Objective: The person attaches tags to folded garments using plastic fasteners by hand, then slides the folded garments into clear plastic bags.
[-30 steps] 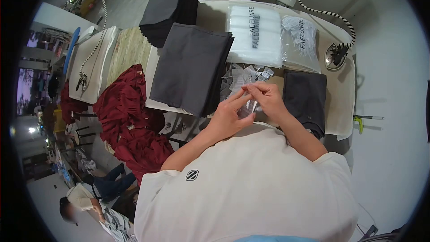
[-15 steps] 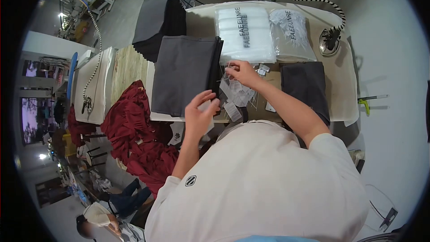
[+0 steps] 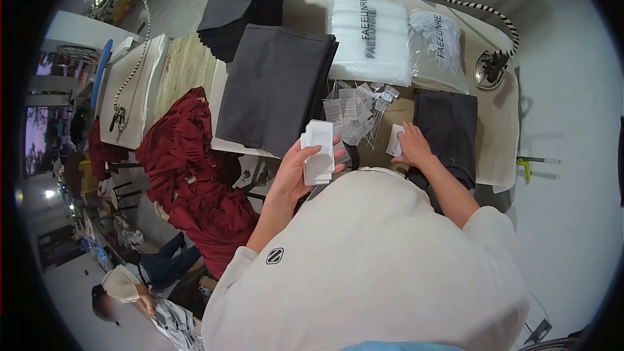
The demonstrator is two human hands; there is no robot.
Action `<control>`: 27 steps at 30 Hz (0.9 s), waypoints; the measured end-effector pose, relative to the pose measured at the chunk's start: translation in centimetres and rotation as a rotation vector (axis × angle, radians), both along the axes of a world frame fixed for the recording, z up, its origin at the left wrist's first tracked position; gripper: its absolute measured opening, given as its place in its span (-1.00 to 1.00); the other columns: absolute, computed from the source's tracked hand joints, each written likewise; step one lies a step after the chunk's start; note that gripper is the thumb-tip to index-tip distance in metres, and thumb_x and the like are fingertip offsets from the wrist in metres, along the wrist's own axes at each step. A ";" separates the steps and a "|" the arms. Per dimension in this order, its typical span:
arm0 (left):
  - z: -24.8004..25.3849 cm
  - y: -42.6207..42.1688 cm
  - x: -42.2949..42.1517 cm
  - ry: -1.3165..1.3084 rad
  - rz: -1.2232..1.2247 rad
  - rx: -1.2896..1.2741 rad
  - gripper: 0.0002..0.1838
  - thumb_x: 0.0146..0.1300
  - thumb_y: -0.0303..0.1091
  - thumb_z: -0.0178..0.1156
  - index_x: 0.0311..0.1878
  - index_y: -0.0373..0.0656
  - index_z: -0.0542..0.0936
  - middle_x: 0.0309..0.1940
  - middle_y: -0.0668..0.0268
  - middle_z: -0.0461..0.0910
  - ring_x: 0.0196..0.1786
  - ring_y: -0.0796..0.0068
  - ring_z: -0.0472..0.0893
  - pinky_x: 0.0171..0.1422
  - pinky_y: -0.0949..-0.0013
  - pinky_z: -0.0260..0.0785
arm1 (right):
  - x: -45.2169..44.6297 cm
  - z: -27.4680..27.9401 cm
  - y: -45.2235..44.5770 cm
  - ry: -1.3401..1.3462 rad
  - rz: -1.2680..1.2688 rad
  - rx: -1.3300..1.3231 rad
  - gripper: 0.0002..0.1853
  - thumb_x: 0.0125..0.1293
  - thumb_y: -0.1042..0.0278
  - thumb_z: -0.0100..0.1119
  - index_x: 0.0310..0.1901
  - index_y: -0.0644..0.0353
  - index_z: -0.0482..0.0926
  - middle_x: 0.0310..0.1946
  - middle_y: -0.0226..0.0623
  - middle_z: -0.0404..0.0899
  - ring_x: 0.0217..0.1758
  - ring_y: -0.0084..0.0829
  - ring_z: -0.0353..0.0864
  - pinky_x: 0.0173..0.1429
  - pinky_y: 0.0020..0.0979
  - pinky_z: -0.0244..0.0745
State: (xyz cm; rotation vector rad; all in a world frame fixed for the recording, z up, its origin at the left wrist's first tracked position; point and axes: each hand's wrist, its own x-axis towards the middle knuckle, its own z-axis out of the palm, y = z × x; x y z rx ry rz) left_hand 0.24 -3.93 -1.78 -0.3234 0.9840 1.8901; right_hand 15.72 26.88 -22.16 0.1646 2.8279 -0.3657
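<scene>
My left hand [image 3: 294,170] is closed around a small stack of white paper labels [image 3: 319,146], thumb across the front. My right hand [image 3: 416,146] has its fingers on a white card [image 3: 394,141] at the table's near side, thumb by its lower edge. Between the hands lie loose white printed labels and tags [image 3: 351,114] with thin strings. Beyond my left hand is a folded dark grey garment stack [image 3: 270,84]. Right of my right hand is another folded dark garment [image 3: 445,127].
Clear plastic bags [image 3: 369,42] printed FAEEUNRE lie at the back, a second bag pile [image 3: 439,52] beside them. An iron [image 3: 489,68] stands far right. More dark folded cloth [image 3: 240,6] is back left, dark red fabric [image 3: 192,169] nearer. A person [image 3: 123,283] works lower left.
My left hand has come off the edge of the grey garment stack and now holds white labels. My right hand has moved right and nearer, from the loose tags to the white card.
</scene>
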 end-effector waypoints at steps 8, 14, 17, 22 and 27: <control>0.8 2.2 -1.3 0.232 -0.107 -0.018 -0.56 0.47 -0.56 0.08 0.38 -0.28 0.38 0.23 0.00 0.60 0.18 0.15 0.69 0.17 0.13 0.69 | 0.0 -2.2 -1.0 0.011 -0.049 0.054 -0.26 0.02 0.04 0.60 0.14 0.34 0.52 0.44 0.22 0.31 0.53 0.06 0.29 0.65 -0.01 0.10; 0.5 3.6 -1.4 0.320 -0.125 -0.004 -0.64 0.48 -0.53 0.14 0.30 -0.30 0.49 0.14 0.06 0.67 0.13 0.27 0.72 0.15 0.18 0.68 | -0.5 2.1 1.0 0.097 -0.131 -0.114 -0.45 0.03 0.09 0.60 -0.03 0.28 0.64 0.39 0.10 0.42 0.43 0.00 0.45 0.50 -0.10 0.36; 0.6 4.3 -0.9 0.338 -0.110 -0.044 -0.67 0.48 -0.50 0.17 0.26 -0.30 0.54 0.10 0.11 0.70 0.09 0.36 0.73 0.15 0.26 0.65 | -2.2 11.4 -1.0 0.395 -0.323 -0.339 -0.53 0.01 0.22 0.64 -0.12 0.28 0.63 0.25 -0.01 0.58 0.32 -0.03 0.57 0.40 -0.16 0.47; -0.3 5.2 0.1 0.451 -0.194 -0.038 -0.71 0.49 -0.50 0.17 0.22 -0.32 0.56 0.03 0.22 0.72 0.02 0.52 0.70 0.12 0.38 0.59 | -4.4 24.0 -5.5 0.620 0.013 -0.710 -0.42 -0.12 0.29 0.71 -0.09 0.20 0.55 0.31 0.01 0.42 0.34 0.03 0.49 0.39 -0.15 0.45; -0.9 5.0 0.0 0.668 -0.293 -0.081 -0.73 0.49 -0.51 0.15 0.20 -0.33 0.57 -0.03 0.33 0.70 -0.03 0.63 0.65 0.11 0.45 0.53 | -5.3 22.5 -6.6 0.644 0.085 -0.463 -0.36 -0.11 0.18 0.69 -0.02 0.13 0.52 0.34 0.00 0.31 0.40 0.06 0.40 0.41 -0.05 0.39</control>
